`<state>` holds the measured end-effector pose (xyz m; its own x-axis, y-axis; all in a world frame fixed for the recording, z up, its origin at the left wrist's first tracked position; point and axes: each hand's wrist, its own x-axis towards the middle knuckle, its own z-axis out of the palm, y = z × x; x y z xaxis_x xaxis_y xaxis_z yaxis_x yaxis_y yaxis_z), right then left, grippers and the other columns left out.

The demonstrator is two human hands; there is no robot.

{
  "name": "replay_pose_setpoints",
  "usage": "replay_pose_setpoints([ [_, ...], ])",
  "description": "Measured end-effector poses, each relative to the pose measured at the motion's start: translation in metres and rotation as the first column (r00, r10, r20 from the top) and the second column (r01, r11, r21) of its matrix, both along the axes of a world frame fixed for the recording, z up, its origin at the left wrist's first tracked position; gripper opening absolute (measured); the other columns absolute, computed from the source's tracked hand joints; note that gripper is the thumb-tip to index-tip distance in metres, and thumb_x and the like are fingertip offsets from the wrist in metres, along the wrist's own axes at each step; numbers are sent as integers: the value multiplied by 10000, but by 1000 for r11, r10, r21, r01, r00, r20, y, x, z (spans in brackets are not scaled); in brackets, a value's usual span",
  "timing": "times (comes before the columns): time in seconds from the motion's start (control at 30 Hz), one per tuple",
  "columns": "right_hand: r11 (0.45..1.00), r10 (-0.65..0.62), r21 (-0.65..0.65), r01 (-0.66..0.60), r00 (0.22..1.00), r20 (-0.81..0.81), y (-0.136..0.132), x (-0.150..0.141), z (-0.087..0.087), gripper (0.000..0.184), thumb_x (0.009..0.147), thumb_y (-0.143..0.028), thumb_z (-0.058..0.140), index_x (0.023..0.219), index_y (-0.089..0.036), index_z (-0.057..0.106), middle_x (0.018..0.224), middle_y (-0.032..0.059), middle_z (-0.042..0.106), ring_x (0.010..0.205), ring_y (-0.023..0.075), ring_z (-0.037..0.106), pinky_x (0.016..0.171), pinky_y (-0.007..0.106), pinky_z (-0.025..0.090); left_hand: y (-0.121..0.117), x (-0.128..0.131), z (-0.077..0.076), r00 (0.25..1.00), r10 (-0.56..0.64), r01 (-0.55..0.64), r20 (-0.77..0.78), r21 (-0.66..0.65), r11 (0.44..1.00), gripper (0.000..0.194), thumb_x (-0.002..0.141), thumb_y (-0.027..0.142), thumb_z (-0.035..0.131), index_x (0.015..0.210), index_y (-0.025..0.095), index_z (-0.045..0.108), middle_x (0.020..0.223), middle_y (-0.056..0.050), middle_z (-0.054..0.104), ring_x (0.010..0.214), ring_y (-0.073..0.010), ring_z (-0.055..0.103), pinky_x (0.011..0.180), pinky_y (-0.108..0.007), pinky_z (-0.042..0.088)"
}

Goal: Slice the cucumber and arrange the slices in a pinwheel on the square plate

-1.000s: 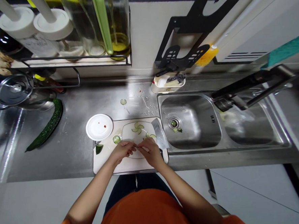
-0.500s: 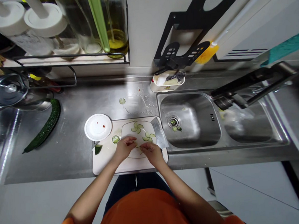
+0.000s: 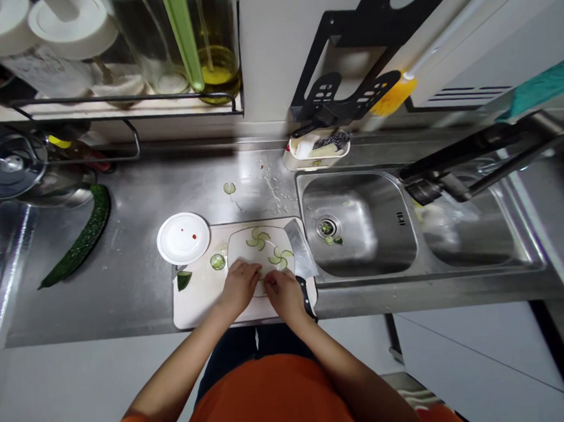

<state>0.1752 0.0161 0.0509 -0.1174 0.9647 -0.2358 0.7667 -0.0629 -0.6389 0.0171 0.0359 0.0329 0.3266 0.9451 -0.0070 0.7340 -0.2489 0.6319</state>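
Over the near part of a squarish white plate (image 3: 240,244), my left hand (image 3: 241,285) pinches what looks like a small cucumber slice, mostly covered by the fingertips. Close beside it, my right hand (image 3: 286,292) is also closed in a pinch; whatever it holds is hidden. Thin cucumber slices lie on the plate in two pinwheels, one at the back (image 3: 257,238) and one at the right (image 3: 281,257). The plate rests on a white cutting board (image 3: 197,308). A cleaver (image 3: 302,251) lies along its right side, its black handle by my right hand.
A cucumber chunk (image 3: 183,280), a cut round (image 3: 217,261) and a small white dish (image 3: 183,239) with red bits are left of the plate. A whole cucumber (image 3: 80,239) lies farther left. On the right are a double sink (image 3: 359,225) and black faucet (image 3: 479,157).
My hands have shifted slightly on the plate, with the right fingers curled in more. The cleaver's black handle now shows beside my right hand. The view has tilted a little.
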Motion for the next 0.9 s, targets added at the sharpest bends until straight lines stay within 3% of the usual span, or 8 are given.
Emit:
replay_pose_setpoints([
  [0.2,997,58,30,-65,983,173,-4,-5,-1,101,841,-171,535,789,-200,617,729,25,643,811,194,476,714,280,310,-8,4,-3,986,28,-22,-166,33,999,200,911,242,498,1047,201,638,845,-55,649,906,-234,510,813,-393,380],
  [0.4,992,78,70,-103,954,290,-8,-10,1,113,865,-229,547,794,-206,632,807,37,646,893,228,459,707,320,281,-10,5,-1,970,74,-69,-233,30,997,220,897,255,533,1094,212,620,940,-72,632,995,-251,484,812,-396,346],
  [0.6,981,99,129,-142,950,297,-10,-7,-2,100,864,-237,568,803,-206,641,813,40,620,919,230,437,712,322,285,-10,4,4,971,45,-44,-236,9,999,138,905,261,523,880,209,649,923,-57,610,981,-232,466,802,-384,330],
  [0.9,943,161,245,-223,955,247,-14,2,-6,144,880,-223,552,939,-216,683,878,52,608,983,238,413,793,340,312,-13,-5,7,986,-11,12,-166,7,1000,165,898,246,526,998,214,653,976,-68,606,1011,-234,452,846,-398,345],
])
